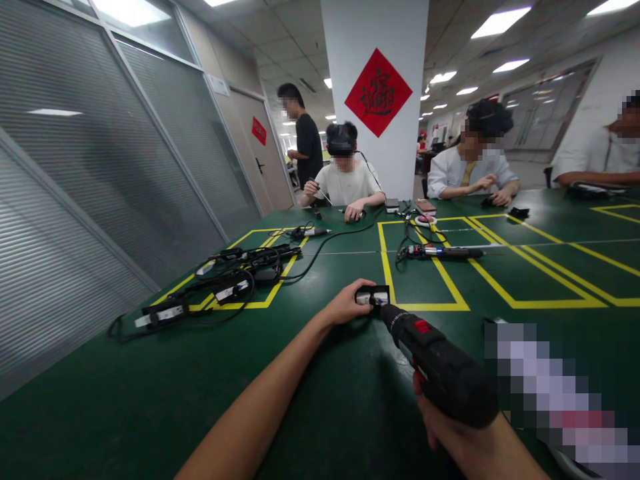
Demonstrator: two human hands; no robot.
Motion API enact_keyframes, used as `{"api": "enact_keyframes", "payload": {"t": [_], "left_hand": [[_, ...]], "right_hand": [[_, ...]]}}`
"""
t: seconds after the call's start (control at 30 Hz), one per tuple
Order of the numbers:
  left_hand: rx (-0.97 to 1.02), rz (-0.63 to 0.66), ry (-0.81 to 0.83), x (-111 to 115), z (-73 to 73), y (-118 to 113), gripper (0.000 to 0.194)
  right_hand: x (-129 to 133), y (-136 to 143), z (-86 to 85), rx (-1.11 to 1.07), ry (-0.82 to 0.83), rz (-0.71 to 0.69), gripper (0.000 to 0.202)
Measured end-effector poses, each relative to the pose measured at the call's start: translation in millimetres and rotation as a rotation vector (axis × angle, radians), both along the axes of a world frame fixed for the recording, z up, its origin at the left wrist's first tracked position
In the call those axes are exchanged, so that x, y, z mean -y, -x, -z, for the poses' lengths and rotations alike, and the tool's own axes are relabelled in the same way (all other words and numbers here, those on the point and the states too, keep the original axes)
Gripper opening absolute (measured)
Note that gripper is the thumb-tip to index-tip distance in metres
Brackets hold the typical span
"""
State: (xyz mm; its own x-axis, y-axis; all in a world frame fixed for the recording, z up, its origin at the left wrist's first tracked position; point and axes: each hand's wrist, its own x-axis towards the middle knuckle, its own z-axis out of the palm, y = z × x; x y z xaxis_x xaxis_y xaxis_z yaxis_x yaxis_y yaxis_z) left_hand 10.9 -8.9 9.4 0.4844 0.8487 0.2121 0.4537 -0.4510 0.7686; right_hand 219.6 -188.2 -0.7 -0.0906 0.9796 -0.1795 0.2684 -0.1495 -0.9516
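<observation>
My right hand (445, 413) is wrapped round the handle of a black cordless drill (440, 367) with red switches. The drill points forward and left, and its chuck end meets the right side of a small black box (376, 291) with white parts inside. Whether the drill's tip touches those parts, I cannot tell. My left hand (353, 303) grips the left side of the box, fingers on top and thumb at its near side, against the green table. Part of the box's near side is hidden by the thumb and the drill.
Black cables and adapters (250, 273) lie on the left of the green table (165, 393). Pen-like electric screwdrivers (445, 253) rest farther off. A blurred-out device (560, 393) lies at right. Across the table sit several people (345, 180); another person stands behind.
</observation>
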Motion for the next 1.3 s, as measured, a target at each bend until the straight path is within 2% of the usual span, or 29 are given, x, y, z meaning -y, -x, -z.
{"api": "enact_keyframes", "payload": {"t": [0.07, 0.13, 0.23, 0.37, 0.5, 0.83, 1.03, 1.3], "left_hand": [[-0.001, 0.001, -0.002, 0, -1.1, 0, 0.051], [-0.002, -0.004, -0.004, 1, -1.6, 0, 0.052], [0.0, -0.005, 0.006, 0, -1.6, -1, 0.052], [0.004, -0.009, 0.021, -1, -1.4, -1, 0.053], [-0.001, -0.002, 0.006, -1, -1.0, 0, 0.052], [-0.006, 0.004, 0.016, -1, -1.0, 0, 0.052], [-0.007, 0.005, 0.014, 0, -3.2, 0, 0.051], [0.004, 0.002, 0.033, 0, -3.8, -1, 0.053]], "right_hand": [[1, 0, -6.5, 0.012, 0.038, 0.013, 0.012], [4, 0, -15.5, -0.003, -0.029, -0.079, 0.012], [8, 0, -21.3, -0.014, -0.083, -0.034, 0.015], [4, 3, -6.8, -0.101, -0.041, -0.002, 0.017], [0, 3, 3.0, -0.113, -0.087, 0.007, 0.028], [-1, 8, 0.9, -0.17, -0.053, 0.048, 0.008], [1, 4, -3.0, -0.145, -0.03, 0.021, 0.009], [1, 5, -3.6, -0.114, -0.027, 0.058, 0.008]]}}
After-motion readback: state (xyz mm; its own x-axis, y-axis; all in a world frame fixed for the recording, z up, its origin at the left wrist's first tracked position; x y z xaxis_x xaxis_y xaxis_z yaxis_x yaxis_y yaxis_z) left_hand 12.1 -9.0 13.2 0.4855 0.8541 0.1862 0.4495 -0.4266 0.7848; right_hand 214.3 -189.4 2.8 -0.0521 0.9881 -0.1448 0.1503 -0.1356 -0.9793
